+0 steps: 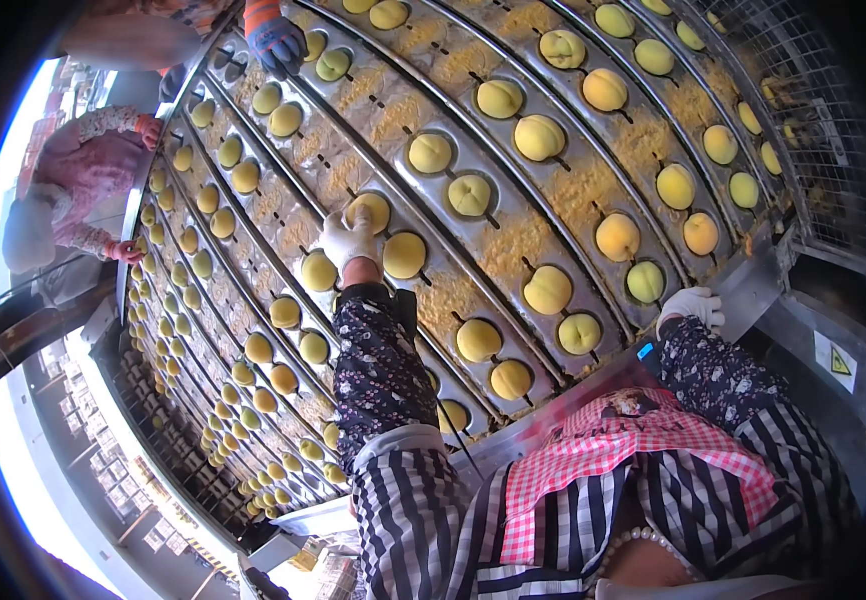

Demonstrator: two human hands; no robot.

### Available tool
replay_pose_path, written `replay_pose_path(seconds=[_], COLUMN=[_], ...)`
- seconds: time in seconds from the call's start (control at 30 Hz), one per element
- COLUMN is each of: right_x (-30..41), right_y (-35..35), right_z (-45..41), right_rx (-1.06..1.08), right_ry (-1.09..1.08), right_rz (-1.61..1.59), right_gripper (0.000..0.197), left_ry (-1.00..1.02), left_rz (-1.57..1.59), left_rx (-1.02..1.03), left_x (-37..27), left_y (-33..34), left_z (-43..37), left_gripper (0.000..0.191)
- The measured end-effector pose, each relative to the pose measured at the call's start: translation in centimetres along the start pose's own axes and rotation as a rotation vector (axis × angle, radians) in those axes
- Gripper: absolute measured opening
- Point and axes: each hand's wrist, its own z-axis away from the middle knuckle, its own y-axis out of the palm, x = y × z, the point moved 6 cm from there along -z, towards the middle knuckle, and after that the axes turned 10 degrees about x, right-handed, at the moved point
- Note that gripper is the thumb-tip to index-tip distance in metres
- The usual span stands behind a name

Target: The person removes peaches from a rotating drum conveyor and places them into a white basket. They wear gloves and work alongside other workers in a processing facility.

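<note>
My left hand [350, 238], in a white glove, reaches over a conveyor of metal cup plates [313, 161]. Its fingers are around the near-left side of a yellow peach [370, 212] that sits in a cup. Close beside that hand are another yellow peach [404, 255] to the right and a peach [319, 271] to the left. Also gloved in white, my right hand [692, 308] rests at the metal side edge [755, 289] of the conveyor, its fingers loosely bent and apart. No object shows in it. The nearest fruit there is a greenish peach [645, 282].
Wet yellow pulp [519, 244] lies on the plates between the peach rows. Across the conveyor are a co-worker's blue-and-orange glove [275, 41] and a person in pink [95, 169]. A wire mesh guard [827, 120] stands at the right, above a panel with a warning label [836, 361].
</note>
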Motion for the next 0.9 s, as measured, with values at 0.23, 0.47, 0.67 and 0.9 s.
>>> replay_pose_path(seconds=[0.23, 0.47, 0.67, 0.9], right_x=[-0.7, -1.0, -2.8, -4.0], right_y=[0.8, 0.4, 0.4, 1.3], right_z=[0.0, 4.8, 9.3, 12.2], right_rx=[0.014, 0.052, 0.089, 0.055], right_ry=[0.027, -0.036, -0.021, 0.003], right_rz=[-0.019, 0.039, 0.018, 0.065], right_gripper=[0.044, 0.04, 0.038, 0.038], left_ry=[-0.06, 0.472, 0.347, 0.098], left_rz=[-0.368, 0.21, 0.284, 0.088], left_rx=[0.33, 0.426, 0.407, 0.082], left_x=[-1.9, 1.2, 1.9, -0.7], left_y=[1.1, 1.3, 2.0, 0.7], left_z=[7.2, 7.5, 8.1, 10.6], left_gripper=[0.059, 0.049, 0.051, 0.075])
